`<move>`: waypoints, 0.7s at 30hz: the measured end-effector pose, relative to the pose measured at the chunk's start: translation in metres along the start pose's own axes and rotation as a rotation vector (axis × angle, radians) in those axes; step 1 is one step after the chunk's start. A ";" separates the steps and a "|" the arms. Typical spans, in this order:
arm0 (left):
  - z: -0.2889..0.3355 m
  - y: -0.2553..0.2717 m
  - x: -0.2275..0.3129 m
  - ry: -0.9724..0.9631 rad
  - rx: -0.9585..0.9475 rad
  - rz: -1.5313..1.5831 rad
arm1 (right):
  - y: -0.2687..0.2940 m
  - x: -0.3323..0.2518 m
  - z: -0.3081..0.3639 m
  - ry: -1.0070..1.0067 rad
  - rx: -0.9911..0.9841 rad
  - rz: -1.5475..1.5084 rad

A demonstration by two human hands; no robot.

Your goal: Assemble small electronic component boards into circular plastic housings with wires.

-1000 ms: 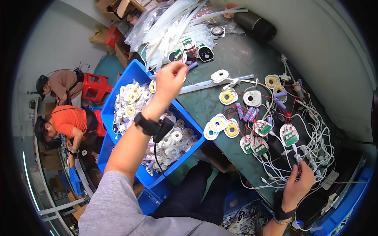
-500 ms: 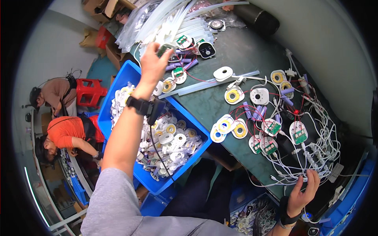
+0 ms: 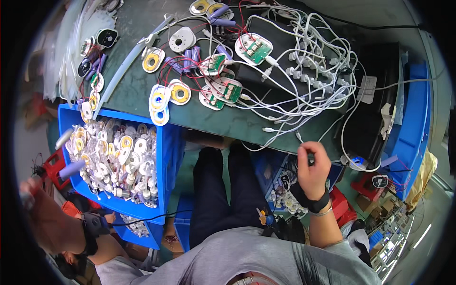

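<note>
My left hand (image 3: 40, 209) is at the far left, smeared by motion, so its fingers cannot be read. Between it and the blue bin, a blurred purple cylindrical cell (image 3: 71, 169) and a blurred white oval piece (image 3: 64, 138) appear; whether they hang from the hand is unclear. Just off the table's front edge is my right hand (image 3: 314, 171), fingers loosely curled and thumb apart, with nothing visible in it. White cables (image 3: 304, 111) lie beyond it, one cable end close to the thumb. Left of them, white housings with green circuit boards (image 3: 254, 49) are joined by red wires to purple cells (image 3: 191, 58).
A blue bin (image 3: 164, 156) full of white and yellow-ringed parts stands against the table (image 3: 209, 121). Translucent strips (image 3: 71, 57) lie at the table's left end. A black box (image 3: 370, 109) and blue crate (image 3: 418, 123) stand at right. A dark cord (image 3: 152, 218) runs from my left wrist.
My view has turned rightward. My left hand, which held a green circuit board over the table, has swung left past the bin. My right hand has drawn back from the cables.
</note>
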State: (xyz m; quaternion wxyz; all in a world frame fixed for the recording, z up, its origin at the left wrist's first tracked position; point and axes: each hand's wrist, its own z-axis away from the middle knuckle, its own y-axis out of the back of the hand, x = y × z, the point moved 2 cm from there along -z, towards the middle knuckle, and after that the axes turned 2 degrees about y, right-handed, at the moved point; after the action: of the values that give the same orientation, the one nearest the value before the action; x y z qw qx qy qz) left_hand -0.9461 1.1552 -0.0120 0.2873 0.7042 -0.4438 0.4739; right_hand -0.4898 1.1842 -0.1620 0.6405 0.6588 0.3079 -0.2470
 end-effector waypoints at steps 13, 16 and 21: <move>0.174 -0.144 -0.048 1.165 -0.331 0.510 | -0.035 0.016 0.018 0.532 -0.338 0.504; 0.201 -0.160 -0.065 1.276 -0.418 0.458 | -0.039 0.006 0.002 0.597 -0.292 0.677; 0.226 -0.178 -0.076 1.389 -0.292 0.409 | -0.038 0.010 -0.010 0.661 -0.490 0.834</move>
State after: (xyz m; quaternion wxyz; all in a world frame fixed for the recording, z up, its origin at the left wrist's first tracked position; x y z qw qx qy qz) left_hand -0.7050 1.0739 -0.1669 0.4987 0.1000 -0.3406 0.7907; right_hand -0.5107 1.1946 -0.1950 0.6872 0.5989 0.2542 0.3230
